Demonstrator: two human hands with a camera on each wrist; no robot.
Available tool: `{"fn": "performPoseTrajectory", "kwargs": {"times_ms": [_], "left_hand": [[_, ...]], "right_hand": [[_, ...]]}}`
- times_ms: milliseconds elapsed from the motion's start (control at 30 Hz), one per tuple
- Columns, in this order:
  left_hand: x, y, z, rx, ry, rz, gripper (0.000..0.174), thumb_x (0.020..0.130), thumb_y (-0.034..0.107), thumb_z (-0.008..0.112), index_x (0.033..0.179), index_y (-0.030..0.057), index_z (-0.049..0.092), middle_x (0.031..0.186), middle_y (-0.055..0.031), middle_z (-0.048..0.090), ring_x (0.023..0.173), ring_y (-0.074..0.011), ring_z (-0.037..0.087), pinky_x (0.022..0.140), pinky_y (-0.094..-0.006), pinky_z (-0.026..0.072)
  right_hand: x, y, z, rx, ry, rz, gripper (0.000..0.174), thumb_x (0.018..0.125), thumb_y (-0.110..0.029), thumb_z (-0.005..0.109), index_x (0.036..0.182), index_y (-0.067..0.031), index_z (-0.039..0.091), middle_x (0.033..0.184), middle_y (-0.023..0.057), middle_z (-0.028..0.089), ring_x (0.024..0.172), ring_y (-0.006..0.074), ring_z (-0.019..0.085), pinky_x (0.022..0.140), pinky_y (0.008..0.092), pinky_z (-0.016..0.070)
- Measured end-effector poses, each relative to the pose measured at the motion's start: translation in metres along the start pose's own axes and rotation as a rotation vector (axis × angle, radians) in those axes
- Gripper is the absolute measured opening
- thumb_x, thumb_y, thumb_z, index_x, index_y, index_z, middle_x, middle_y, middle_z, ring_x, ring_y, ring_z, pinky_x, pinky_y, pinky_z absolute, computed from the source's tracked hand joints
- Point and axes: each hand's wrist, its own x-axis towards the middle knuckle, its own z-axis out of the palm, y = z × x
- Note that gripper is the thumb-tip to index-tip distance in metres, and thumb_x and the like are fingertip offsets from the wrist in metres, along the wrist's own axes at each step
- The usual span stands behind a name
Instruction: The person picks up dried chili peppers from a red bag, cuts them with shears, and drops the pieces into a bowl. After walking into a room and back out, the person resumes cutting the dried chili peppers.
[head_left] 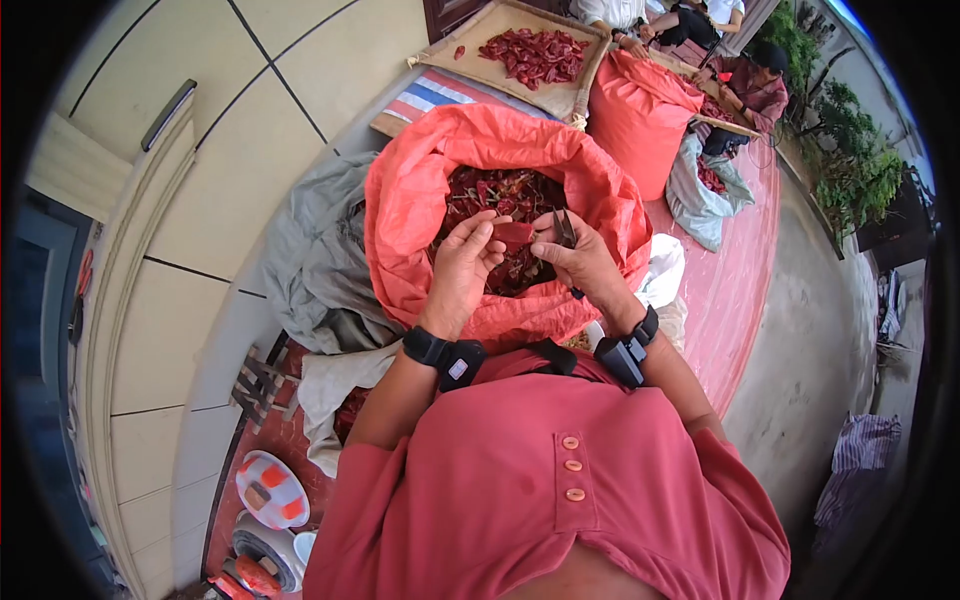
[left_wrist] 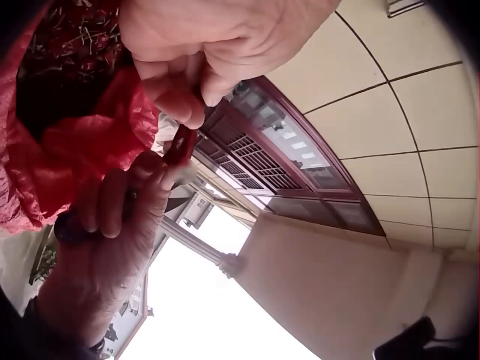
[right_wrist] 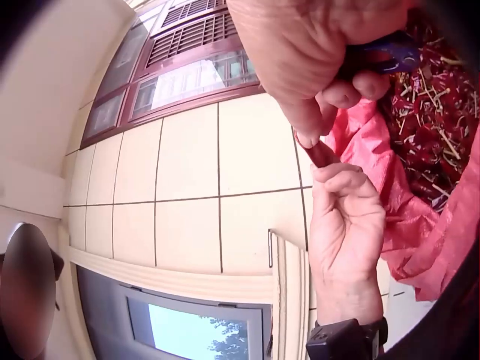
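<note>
A dried red chili (head_left: 514, 236) is stretched between the two hands above a wide red sack (head_left: 405, 190) of chilies. My left hand (head_left: 462, 272) pinches one end of it between thumb and fingers. At the other end, the thumb and finger of my right hand (head_left: 590, 268) pinch the chili tip, seen also in the right wrist view, where the chili (right_wrist: 321, 154) is partly covered by fingers. Small dark scissors (head_left: 565, 230) are held in the right hand too; their blue handle (right_wrist: 386, 56) shows in the right wrist view.
A woven tray (head_left: 470, 75) of chilies lies beyond the sack, beside a full red sack (head_left: 640, 120). Other people sit at the back right near another tray. Grey sacking (head_left: 315, 250) is at the left; a round patterned dish (head_left: 272, 490) stands at the lower left.
</note>
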Motion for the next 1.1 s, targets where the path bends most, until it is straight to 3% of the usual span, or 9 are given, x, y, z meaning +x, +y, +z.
{"fn": "performPoseTrajectory", "kwargs": {"times_ms": [367, 467, 567, 667, 700, 800, 867, 967, 1100], "left_hand": [[-0.021, -0.021, 0.009, -0.001, 0.063, -0.026, 0.02, 0.095, 0.012, 0.056, 0.114, 0.0063, 0.059, 0.098, -0.0018, 0.065, 0.077, -0.008, 0.062, 0.069, -0.0208, 0.0518], [-0.024, -0.023, 0.008, 0.158, 0.051, 0.017, 0.027, 0.093, 0.015, 0.06, 0.117, 0.0045, 0.058, 0.099, -0.0047, 0.065, 0.083, -0.0148, 0.063, 0.075, -0.0268, 0.0516], [-0.028, -0.012, 0.018, 1.107, -0.053, 0.562, 0.038, 0.088, 0.018, 0.065, 0.121, 0.0021, 0.056, 0.099, -0.0112, 0.065, 0.09, -0.0252, 0.063, 0.084, -0.0345, 0.0487], [-0.036, -0.004, 0.039, 1.22, -0.154, 0.514, 0.047, 0.084, 0.021, 0.069, 0.124, 0.0009, 0.054, 0.102, -0.0176, 0.063, 0.097, -0.0336, 0.06, 0.091, -0.0405, 0.0444], [-0.031, -0.005, 0.04, 1.273, -0.202, 0.579, 0.043, 0.086, 0.013, 0.065, 0.125, 0.0004, 0.053, 0.098, -0.0169, 0.066, 0.086, -0.0258, 0.066, 0.08, -0.0312, 0.0507], [-0.033, 0.008, 0.041, 1.237, -0.259, 0.264, 0.036, 0.085, 0.009, 0.064, 0.118, -0.0013, 0.054, 0.087, -0.0182, 0.065, 0.073, -0.0257, 0.067, 0.066, -0.0331, 0.0514], [-0.032, 0.005, 0.034, 1.285, -0.293, 0.376, 0.024, 0.085, 0.007, 0.063, 0.105, -0.002, 0.054, 0.08, -0.0179, 0.062, 0.067, -0.0283, 0.065, 0.06, -0.0362, 0.0493], [-0.04, 0.012, 0.041, 1.37, -0.322, 0.515, 0.015, 0.085, 0.006, 0.062, 0.089, -0.0016, 0.05, 0.073, -0.0181, 0.058, 0.063, -0.0323, 0.062, 0.056, -0.0399, 0.0471], [-0.041, 0.013, 0.038, 1.471, -0.349, 0.602, 0.02, 0.085, 0.007, 0.062, 0.081, -0.0001, 0.044, 0.07, -0.0178, 0.053, 0.064, -0.0343, 0.059, 0.055, -0.0425, 0.0457]], "right_hand": [[-0.016, 0.0, 0.007, -0.059, 0.103, -0.105, 0.012, 0.091, -0.011, 0.064, 0.101, -0.0052, 0.064, 0.077, -0.0032, 0.061, 0.049, 0.0009, 0.044, 0.043, 0.0168, 0.0323], [-0.015, 0.007, 0.003, -0.141, 0.134, -0.119, 0.009, 0.089, -0.008, 0.064, 0.098, -0.0047, 0.065, 0.08, -0.001, 0.061, 0.055, 0.006, 0.05, 0.047, 0.0203, 0.0385], [-0.005, 0.019, -0.005, -0.641, 0.157, -0.657, 0.01, 0.085, -0.005, 0.065, 0.095, -0.0045, 0.063, 0.084, 0.0024, 0.06, 0.063, 0.0147, 0.057, 0.053, 0.0248, 0.0447], [-0.014, 0.005, 0.006, -0.734, 0.122, -0.524, 0.01, 0.083, -0.003, 0.064, 0.092, -0.0036, 0.06, 0.087, 0.0073, 0.058, 0.071, 0.0231, 0.06, 0.061, 0.0292, 0.049], [-0.016, 0.0, 0.01, -0.806, 0.111, -0.577, 0.009, 0.084, -0.002, 0.064, 0.092, -0.0035, 0.059, 0.088, 0.0078, 0.057, 0.072, 0.0237, 0.06, 0.062, 0.0295, 0.0489], [-0.024, -0.015, 0.021, -1.017, 0.066, -0.688, 0.008, 0.085, -0.002, 0.062, 0.091, -0.0037, 0.057, 0.088, 0.0092, 0.058, 0.072, 0.0252, 0.06, 0.063, 0.0301, 0.0486], [-0.029, -0.021, 0.024, -1.153, 0.025, -0.692, 0.01, 0.085, -0.001, 0.061, 0.092, -0.0044, 0.056, 0.088, 0.0101, 0.058, 0.071, 0.0261, 0.06, 0.062, 0.0302, 0.0484], [-0.019, -0.005, 0.018, -0.713, 0.045, -0.566, 0.006, 0.088, -0.004, 0.06, 0.092, -0.0056, 0.055, 0.08, 0.0061, 0.058, 0.061, 0.0191, 0.057, 0.051, 0.0268, 0.0431], [-0.028, -0.021, 0.025, -0.095, -0.006, 0.01, 0.004, 0.093, -0.009, 0.058, 0.09, -0.0061, 0.055, 0.066, -0.0009, 0.052, 0.051, 0.0082, 0.044, 0.045, 0.0231, 0.0329]]}}
